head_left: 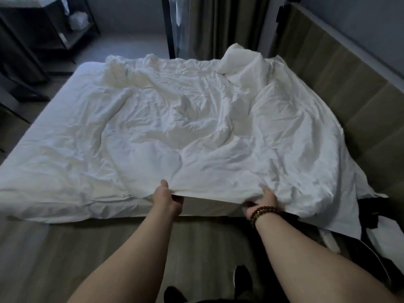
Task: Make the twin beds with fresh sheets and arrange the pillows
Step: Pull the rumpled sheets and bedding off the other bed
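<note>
A crumpled white duvet (196, 119) lies spread over the bed's mattress (72, 88), bunched up at the far right corner. My left hand (167, 199) grips the duvet's near edge, thumb on top and fingers underneath. My right hand (263, 201), with a bead bracelet on the wrist, grips the same edge further right. The edge is lifted slightly off the mattress between the two hands. At the right the duvet hangs over the bed's side toward the floor.
A padded beige headboard (341, 79) runs along the bed's right side. Dark curtains (218, 25) hang behind the bed and a dark shelf unit (43, 31) stands far left. Dark and white items (376, 228) lie on the floor at right. My shoes (241, 278) stand on the wooden floor.
</note>
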`<action>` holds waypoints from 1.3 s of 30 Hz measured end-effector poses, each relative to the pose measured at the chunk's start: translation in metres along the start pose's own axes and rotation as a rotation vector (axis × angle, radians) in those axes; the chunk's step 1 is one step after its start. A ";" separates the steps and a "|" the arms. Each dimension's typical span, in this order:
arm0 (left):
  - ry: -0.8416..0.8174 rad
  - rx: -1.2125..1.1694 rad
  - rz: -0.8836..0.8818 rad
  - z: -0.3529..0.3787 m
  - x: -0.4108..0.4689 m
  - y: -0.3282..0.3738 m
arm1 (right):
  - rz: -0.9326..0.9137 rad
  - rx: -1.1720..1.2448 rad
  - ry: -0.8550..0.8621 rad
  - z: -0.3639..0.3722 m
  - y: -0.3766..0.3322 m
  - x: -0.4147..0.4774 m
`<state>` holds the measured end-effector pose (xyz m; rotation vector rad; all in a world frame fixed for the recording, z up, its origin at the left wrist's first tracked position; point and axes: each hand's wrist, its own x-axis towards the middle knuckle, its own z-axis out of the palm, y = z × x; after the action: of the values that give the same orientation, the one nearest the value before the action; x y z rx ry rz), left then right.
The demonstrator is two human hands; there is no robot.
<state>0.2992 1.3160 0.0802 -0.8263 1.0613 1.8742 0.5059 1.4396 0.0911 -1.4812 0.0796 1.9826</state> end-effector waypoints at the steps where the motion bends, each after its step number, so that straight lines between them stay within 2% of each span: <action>1: -0.020 0.017 0.002 -0.007 -0.001 -0.004 | 0.067 -0.050 -0.011 0.004 0.021 -0.003; 2: -0.045 0.054 0.005 -0.014 -0.006 -0.006 | 0.141 -0.072 -0.042 0.010 0.044 -0.003; 5: -0.136 0.093 0.000 -0.022 -0.014 -0.006 | 0.201 -0.086 -0.093 0.032 0.098 -0.012; 8: -0.174 0.089 -0.041 -0.021 -0.015 0.012 | 0.140 -0.055 -0.153 0.058 0.120 -0.007; 14: -0.212 -0.040 -0.135 -0.001 0.005 0.060 | 0.071 -0.111 -0.175 0.080 0.110 -0.002; 17: -0.176 -0.126 -0.108 -0.007 0.029 0.085 | 0.005 -0.102 -0.111 0.070 0.098 -0.008; 24: -0.088 -0.098 -0.005 -0.019 0.057 0.123 | -0.025 -0.130 0.006 0.073 0.104 -0.004; 25: -0.060 -0.078 0.020 -0.022 0.056 0.123 | 0.028 -0.052 -0.012 0.077 0.112 -0.004; 26: -0.028 -0.049 0.045 -0.027 0.054 0.122 | 0.020 -0.076 -0.022 0.077 0.123 -0.003; 31: -0.002 0.049 0.093 -0.039 0.029 0.113 | 0.258 -0.187 -0.103 0.104 0.199 -0.005; 34: -0.005 0.067 0.069 -0.045 0.020 0.120 | 0.256 -0.148 -0.179 0.128 0.228 -0.007; 39: -0.047 -0.080 0.054 -0.036 0.029 0.159 | 0.253 -0.221 -0.330 0.167 0.229 -0.012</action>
<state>0.1513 1.2424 0.0976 -0.8019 0.9944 1.9831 0.2467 1.3234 0.0874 -1.3036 -0.1024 2.4850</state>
